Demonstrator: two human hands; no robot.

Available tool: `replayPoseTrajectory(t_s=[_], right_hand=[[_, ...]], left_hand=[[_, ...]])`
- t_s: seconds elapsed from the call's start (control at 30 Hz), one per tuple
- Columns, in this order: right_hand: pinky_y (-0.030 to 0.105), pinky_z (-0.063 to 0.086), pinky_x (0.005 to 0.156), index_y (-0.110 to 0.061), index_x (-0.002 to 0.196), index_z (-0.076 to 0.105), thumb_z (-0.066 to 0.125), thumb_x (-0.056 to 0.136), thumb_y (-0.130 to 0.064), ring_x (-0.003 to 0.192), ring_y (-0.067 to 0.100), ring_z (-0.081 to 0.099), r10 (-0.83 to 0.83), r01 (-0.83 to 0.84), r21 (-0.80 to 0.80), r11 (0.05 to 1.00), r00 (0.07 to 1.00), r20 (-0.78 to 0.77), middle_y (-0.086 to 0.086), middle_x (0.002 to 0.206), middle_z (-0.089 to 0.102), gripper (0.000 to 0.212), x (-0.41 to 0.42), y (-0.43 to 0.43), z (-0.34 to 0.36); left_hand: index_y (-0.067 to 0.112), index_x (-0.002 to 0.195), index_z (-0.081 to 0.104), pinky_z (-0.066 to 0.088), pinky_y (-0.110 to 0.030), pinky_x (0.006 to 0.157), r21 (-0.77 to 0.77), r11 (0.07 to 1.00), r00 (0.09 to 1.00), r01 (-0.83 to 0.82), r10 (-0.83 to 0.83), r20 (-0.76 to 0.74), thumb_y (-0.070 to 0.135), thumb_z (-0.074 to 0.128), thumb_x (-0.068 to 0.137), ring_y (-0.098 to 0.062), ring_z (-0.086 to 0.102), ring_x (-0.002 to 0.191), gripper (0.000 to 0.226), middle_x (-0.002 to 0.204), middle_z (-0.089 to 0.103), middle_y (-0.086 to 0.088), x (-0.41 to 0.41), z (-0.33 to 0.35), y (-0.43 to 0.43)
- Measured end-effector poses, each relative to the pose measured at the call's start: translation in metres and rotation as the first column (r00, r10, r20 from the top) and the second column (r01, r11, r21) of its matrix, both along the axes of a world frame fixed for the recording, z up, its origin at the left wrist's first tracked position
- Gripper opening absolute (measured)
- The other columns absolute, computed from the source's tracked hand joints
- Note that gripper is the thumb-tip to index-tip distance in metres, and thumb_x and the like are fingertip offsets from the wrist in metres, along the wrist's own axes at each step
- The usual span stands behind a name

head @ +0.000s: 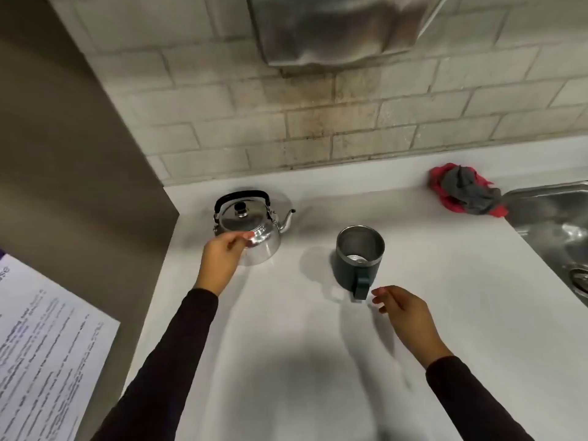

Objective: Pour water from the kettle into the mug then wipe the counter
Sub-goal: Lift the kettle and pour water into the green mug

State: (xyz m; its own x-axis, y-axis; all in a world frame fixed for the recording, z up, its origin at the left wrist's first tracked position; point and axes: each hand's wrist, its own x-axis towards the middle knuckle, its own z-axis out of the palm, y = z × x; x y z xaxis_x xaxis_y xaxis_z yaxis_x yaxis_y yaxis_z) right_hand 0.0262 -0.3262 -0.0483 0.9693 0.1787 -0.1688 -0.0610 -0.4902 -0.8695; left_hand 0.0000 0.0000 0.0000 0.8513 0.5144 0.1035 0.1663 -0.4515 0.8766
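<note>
A shiny steel kettle (254,227) with a black handle and lid knob stands upright at the back left of the white counter (286,345), its spout pointing right. My left hand (222,257) hovers in front of the kettle's body, fingers loosely together, holding nothing. A dark green mug (358,256) with a steel inside stands to the right, its handle toward me. My right hand (402,310) is just right of that handle, fingers apart, not touching it. A crumpled red and grey cloth (464,190) lies at the back right.
A steel sink (556,218) is set into the counter at the right, next to the cloth. A tiled wall runs behind, with a metal dispenser (334,27) above. A brown panel (63,154) closes the left side; printed paper (41,345) hangs at lower left.
</note>
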Motion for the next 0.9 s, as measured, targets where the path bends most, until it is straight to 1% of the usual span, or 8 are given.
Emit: replayPoseTrajectory(t_s=[0.1,0.27,0.33,0.43,0.57,0.67,0.8,0.9], right_hand=[[0.02,0.045,0.068,-0.026,0.082,0.068,0.047,0.094,-0.018,0.075,0.004,0.065,-0.039,0.039,0.028,0.999,0.999,-0.007,-0.008,0.08,0.071,0.025,0.0,0.003,-0.001],[0.021,0.047,0.068,-0.024,0.084,0.068,0.047,0.095,-0.019,0.074,0.005,0.065,-0.066,0.066,0.015,0.998,0.998,-0.009,-0.007,0.079,0.071,0.024,0.001,0.009,-0.002],[0.02,0.046,0.068,-0.026,0.083,0.067,0.046,0.095,-0.019,0.073,0.004,0.065,-0.074,0.074,0.007,0.997,0.997,-0.015,-0.008,0.079,0.071,0.025,0.0,0.009,-0.004],[0.019,0.045,0.067,-0.027,0.084,0.068,0.045,0.096,-0.021,0.074,0.005,0.065,-0.08,0.08,-0.001,0.997,0.996,-0.031,-0.009,0.08,0.071,0.026,0.001,0.008,-0.006],[0.018,0.044,0.066,-0.024,0.086,0.068,0.046,0.096,-0.022,0.073,0.005,0.064,-0.086,0.086,-0.014,0.996,0.996,-0.029,-0.009,0.08,0.071,0.025,0.002,0.008,-0.005],[0.018,0.044,0.066,-0.024,0.084,0.068,0.046,0.096,-0.022,0.071,0.005,0.064,-0.079,0.079,-0.006,0.997,0.997,-0.026,-0.008,0.078,0.071,0.025,0.002,0.008,-0.004],[0.02,0.045,0.065,-0.023,0.077,0.067,0.047,0.096,-0.024,0.069,0.005,0.064,-0.072,0.072,0.002,0.997,0.997,-0.014,-0.008,0.075,0.07,0.028,0.002,0.01,-0.004],[0.018,0.043,0.063,-0.025,0.072,0.066,0.047,0.096,-0.024,0.065,-0.003,0.063,-0.055,0.055,-0.012,0.998,0.998,0.006,-0.009,0.074,0.07,0.03,0.002,0.011,-0.005]], left_hand=[[0.009,0.104,0.071,0.043,-0.011,0.082,0.051,0.998,1.0,-0.022,0.022,0.001,0.008,0.051,0.09,-0.015,0.06,0.097,0.024,0.109,0.068,-0.007,0.033,0.01,0.029],[0.009,0.122,0.06,0.033,-0.037,0.11,0.207,0.97,0.976,-0.128,0.16,-0.147,0.021,0.054,0.09,-0.032,0.046,0.127,0.035,0.134,0.055,-0.017,0.092,0.01,0.075],[0.005,0.132,0.049,0.03,-0.039,0.11,0.186,0.966,0.915,-0.182,0.236,-0.329,0.03,0.05,0.091,-0.037,0.041,0.13,0.047,0.14,0.048,-0.021,0.112,0.003,0.094],[-0.01,0.12,0.054,0.037,-0.039,0.099,0.135,0.982,0.868,-0.134,0.182,-0.462,0.027,0.04,0.096,-0.041,0.05,0.12,0.046,0.129,0.054,-0.031,0.13,-0.005,0.107],[-0.014,0.112,0.057,0.042,-0.039,0.085,0.074,0.993,0.891,-0.089,0.113,-0.441,0.021,0.034,0.099,-0.043,0.055,0.107,0.044,0.119,0.057,-0.036,0.142,0.0,0.107],[-0.003,0.112,0.06,0.038,-0.031,0.057,-0.059,0.995,0.91,-0.083,0.052,-0.411,0.032,0.043,0.095,-0.03,0.057,0.081,0.042,0.102,0.06,-0.024,0.145,0.006,0.11],[0.008,0.122,0.059,0.038,-0.034,0.082,-0.051,0.997,0.918,0.058,-0.074,-0.389,0.038,0.051,0.092,-0.025,0.052,0.1,0.042,0.109,0.056,-0.01,0.144,0.01,0.114],[0.011,0.117,0.064,0.037,-0.03,0.086,0.009,0.991,0.945,0.134,-0.125,-0.303,0.036,0.057,0.089,-0.022,0.053,0.104,0.038,0.112,0.061,-0.008,0.141,0.019,0.114]])
